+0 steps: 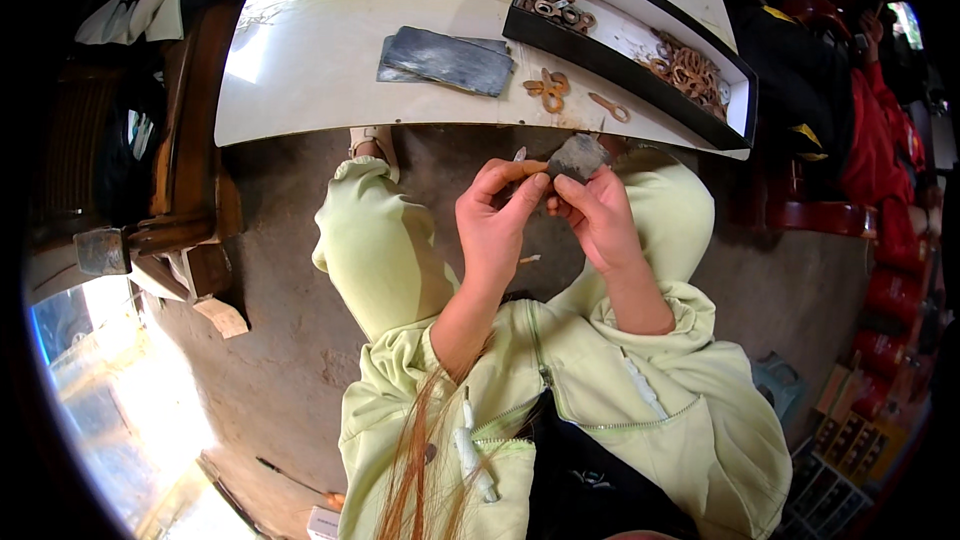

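Note:
In front of my lap, both hands meet just off the table's near edge. My right hand (598, 212) is closed, pinching a small, worn piece of dark grey sandpaper (578, 156). Pressed up against its left side, my left hand (493, 208) is also closed, thumb against forefinger; what it grips is mostly hidden, with only a small pale tip showing above the fingers. Beyond them on the table lie brown ring-ended pieces (548, 90) in a small cluster and a single one (610, 107). Left of these, dark grey sandpaper sheets (448, 61) overlap.
A long black box (600, 48) with a white inside holds heaps of brown ring-ended pieces on the white table (310, 90). Wooden furniture (185, 160) stands at left. At right a person in red and black sits close to the table.

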A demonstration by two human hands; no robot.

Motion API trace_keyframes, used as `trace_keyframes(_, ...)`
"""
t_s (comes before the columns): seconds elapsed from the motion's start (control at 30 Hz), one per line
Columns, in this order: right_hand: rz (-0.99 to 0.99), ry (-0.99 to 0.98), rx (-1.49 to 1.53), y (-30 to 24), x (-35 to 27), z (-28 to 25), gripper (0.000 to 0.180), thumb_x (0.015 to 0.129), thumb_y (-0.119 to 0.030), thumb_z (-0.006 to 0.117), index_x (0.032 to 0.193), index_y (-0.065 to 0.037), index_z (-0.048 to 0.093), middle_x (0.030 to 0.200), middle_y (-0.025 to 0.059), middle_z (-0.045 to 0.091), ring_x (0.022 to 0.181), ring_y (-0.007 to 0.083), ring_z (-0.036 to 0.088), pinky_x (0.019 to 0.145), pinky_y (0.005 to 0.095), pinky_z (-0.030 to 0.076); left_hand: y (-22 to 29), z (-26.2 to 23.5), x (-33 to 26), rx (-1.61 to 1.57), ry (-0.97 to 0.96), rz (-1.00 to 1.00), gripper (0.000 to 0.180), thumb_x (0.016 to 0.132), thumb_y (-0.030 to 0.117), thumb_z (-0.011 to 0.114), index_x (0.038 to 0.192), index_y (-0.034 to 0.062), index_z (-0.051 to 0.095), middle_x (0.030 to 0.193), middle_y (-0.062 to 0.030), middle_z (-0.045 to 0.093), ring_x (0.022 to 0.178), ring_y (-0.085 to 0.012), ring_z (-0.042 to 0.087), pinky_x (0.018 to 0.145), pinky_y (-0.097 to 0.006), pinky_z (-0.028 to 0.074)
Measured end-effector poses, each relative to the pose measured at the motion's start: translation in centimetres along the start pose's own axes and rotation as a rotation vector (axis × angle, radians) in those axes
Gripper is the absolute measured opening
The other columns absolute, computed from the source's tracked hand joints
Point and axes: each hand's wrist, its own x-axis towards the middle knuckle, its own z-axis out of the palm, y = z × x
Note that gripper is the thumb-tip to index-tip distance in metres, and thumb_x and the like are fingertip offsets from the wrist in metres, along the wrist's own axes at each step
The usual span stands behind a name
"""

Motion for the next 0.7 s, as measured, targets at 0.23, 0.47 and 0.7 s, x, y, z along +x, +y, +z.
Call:
trace_keyframes(0.23,-0.161,0.124,-0.113,-0.4,0.3,0.8,0.024,0.086,-0.006,0.064,0.109,-0.003,0.057,0.103,0.0040,0.062,0.090,0.0101,0.059,0.083,0.0273,0.048,0.0,-0.4,0.0,0.023,0.002,-0.074,0.009,0.084,0.001,0.065,0.090,-0.0051,0.064,0.084,-0.0012,0.058,0.076,-0.0081,0.056,0.069,-0.021,0.046)
trace_keyframes(0.47,-0.034,0.029,-0.096,-0.5,0.1,-0.2,0.025,0.083,0.000,0.065,0.107,-0.003,0.058,0.098,0.0010,0.063,0.086,0.0073,0.059,0.078,0.0223,0.048,0.1,-0.2,0.1,0.079,0.020,-0.007,0.013,0.083,0.000,0.065,0.095,-0.0026,0.067,0.085,0.0006,0.058,0.078,-0.0066,0.054,0.070,-0.019,0.043)
trace_keyframes(0.7,0.151,-0.019,0.011,-1.4,-0.4,-0.2,0.020,0.080,-0.002,0.066,0.097,-0.008,0.057,0.086,-0.0039,0.059,0.076,0.0021,0.055,0.063,0.0166,0.043,0.3,-0.6,0.1,-0.039,-0.123,-0.115,0.014,0.084,0.000,0.062,0.097,-0.0026,0.066,0.085,0.0006,0.058,0.074,-0.0057,0.051,0.065,-0.020,0.040)
